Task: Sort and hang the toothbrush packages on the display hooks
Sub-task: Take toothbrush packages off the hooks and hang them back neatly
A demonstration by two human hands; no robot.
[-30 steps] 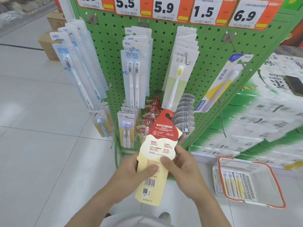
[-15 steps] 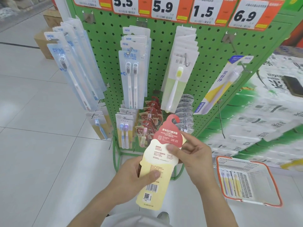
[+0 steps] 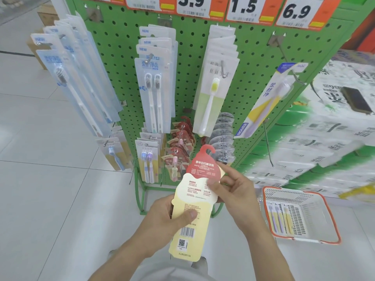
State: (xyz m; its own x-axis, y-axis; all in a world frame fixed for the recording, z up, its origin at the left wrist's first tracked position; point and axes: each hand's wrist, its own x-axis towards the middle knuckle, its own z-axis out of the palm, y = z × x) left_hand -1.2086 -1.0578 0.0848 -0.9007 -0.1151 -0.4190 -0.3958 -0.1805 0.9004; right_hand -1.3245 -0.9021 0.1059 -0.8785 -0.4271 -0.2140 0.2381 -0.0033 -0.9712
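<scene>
red-topped toothbrush card held ready below its row

both hands hold one toothbrush package (image 3: 192, 201) in front of the green pegboard (image 3: 190, 63), back side up, its red hook tab pointing toward the row of matching red packages (image 3: 179, 145) on a lower hook. the left hand (image 3: 168, 216) pinches the cream lower half, thumb pressed flat above the barcode. the right hand (image 3: 233, 189) pinches the upper edge beside the red cap, fingers curled behind it.

it looks light, thin and fairly stiff, a card that could bend or tear at the narrow hook cutout. best held near the top, just under the tab, to steer the opening onto the peg. more packages lie in the basket (image 3: 332, 226) on the floor.
</scene>
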